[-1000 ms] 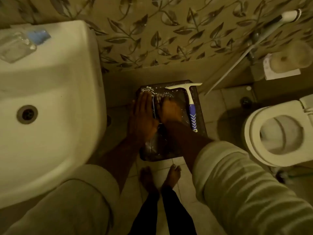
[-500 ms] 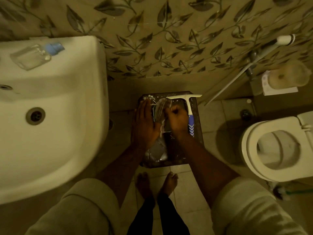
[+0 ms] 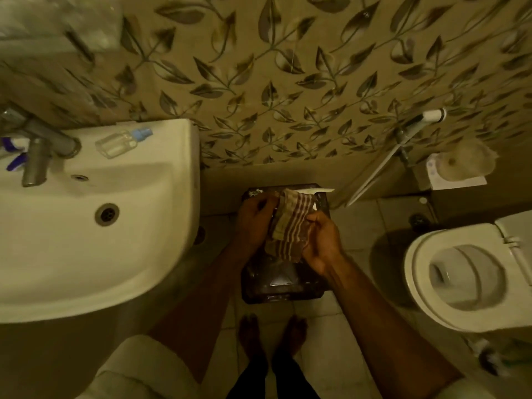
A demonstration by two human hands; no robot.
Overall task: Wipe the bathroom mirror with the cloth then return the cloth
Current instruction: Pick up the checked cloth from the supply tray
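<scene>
Cloth [image 3: 290, 226], striped brown and pale, hangs crumpled, gripped by both hands: left [image 3: 253, 223], right [image 3: 322, 240].

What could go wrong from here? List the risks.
1. The squeegee lies on the dark stool right under the striped cloth; lifting the cloth could snag and drop it.
2. Both hands, left hand and right hand, pinch only the cloth's edges, so it may slip near bare feet.
</scene>
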